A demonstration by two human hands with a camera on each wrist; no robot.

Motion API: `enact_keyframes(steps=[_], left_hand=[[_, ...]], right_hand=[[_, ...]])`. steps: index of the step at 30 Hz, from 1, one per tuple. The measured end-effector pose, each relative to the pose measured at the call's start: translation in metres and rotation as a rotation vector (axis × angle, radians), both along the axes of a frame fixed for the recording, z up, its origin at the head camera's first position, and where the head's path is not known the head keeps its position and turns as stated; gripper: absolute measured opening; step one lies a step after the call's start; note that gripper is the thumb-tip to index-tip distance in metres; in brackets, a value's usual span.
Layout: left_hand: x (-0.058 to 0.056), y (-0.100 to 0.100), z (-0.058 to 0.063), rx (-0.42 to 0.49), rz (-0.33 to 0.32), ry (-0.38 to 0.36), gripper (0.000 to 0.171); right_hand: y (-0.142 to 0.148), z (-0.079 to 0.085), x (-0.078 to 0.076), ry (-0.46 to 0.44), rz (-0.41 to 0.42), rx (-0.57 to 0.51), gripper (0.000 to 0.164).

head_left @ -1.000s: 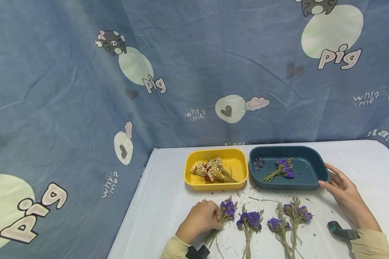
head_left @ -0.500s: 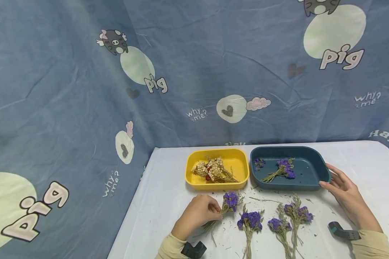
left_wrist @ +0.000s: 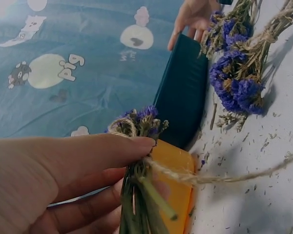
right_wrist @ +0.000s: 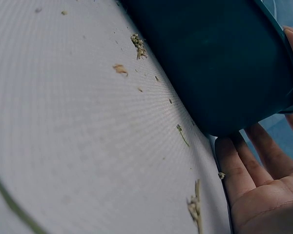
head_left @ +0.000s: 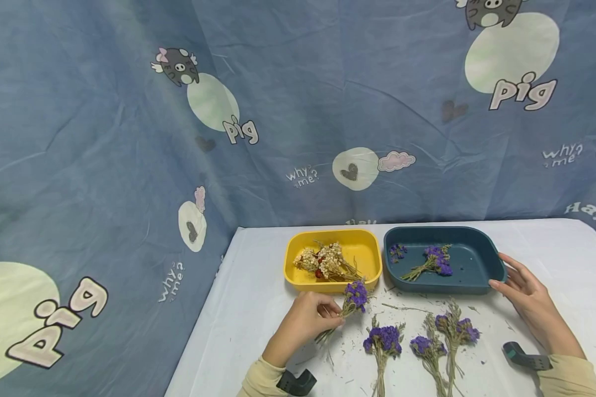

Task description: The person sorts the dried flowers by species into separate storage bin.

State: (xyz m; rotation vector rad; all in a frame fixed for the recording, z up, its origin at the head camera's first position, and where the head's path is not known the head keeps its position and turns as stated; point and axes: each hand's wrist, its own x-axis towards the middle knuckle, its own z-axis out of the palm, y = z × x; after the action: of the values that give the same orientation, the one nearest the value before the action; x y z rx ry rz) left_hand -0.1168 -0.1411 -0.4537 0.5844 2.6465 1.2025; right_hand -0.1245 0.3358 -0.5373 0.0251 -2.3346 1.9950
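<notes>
My left hand point(head_left: 305, 321) pinches the stems of a small bunch of dried purple flowers point(head_left: 356, 295) between thumb and fingers, at the near side of the yellow tray point(head_left: 303, 287). In the left wrist view, twine point(left_wrist: 219, 179) is tied round the stems, and a loose end trails to the right. My right hand point(head_left: 533, 300) holds the right end of the dark teal tray point(head_left: 442, 287), thumb at its near rim and fingers against the outer wall. A purple bunch point(head_left: 434, 259) and a few loose blossoms point(head_left: 396, 252) lie inside it.
Cream dried flowers point(head_left: 330, 262) with red bits lie in the yellow tray. Several purple bunches, among them one in the middle point(head_left: 384, 339), lie on the white table point(head_left: 248, 309) with scattered plant crumbs. A blue printed curtain point(head_left: 278, 110) hangs behind and at the left.
My left hand has moved away from me and lifted the purple bunch toward the yellow tray, its blossoms now overlapping the tray's near wall. My right hand stays at the teal tray.
</notes>
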Motion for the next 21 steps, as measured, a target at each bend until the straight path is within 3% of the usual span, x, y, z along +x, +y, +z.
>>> enact_keyframes(steps=[10,21], left_hand=[[-0.006,0.005,0.005,0.031,-0.013,-0.008,0.009],[-0.028,0.026,0.014,0.051,-0.059,0.03,0.012]], right_hand=[[-0.001,-0.003,0.002,-0.037,-0.008,0.009,0.076],[0.0,-0.002,0.0,-0.029,-0.01,0.037,0.077]])
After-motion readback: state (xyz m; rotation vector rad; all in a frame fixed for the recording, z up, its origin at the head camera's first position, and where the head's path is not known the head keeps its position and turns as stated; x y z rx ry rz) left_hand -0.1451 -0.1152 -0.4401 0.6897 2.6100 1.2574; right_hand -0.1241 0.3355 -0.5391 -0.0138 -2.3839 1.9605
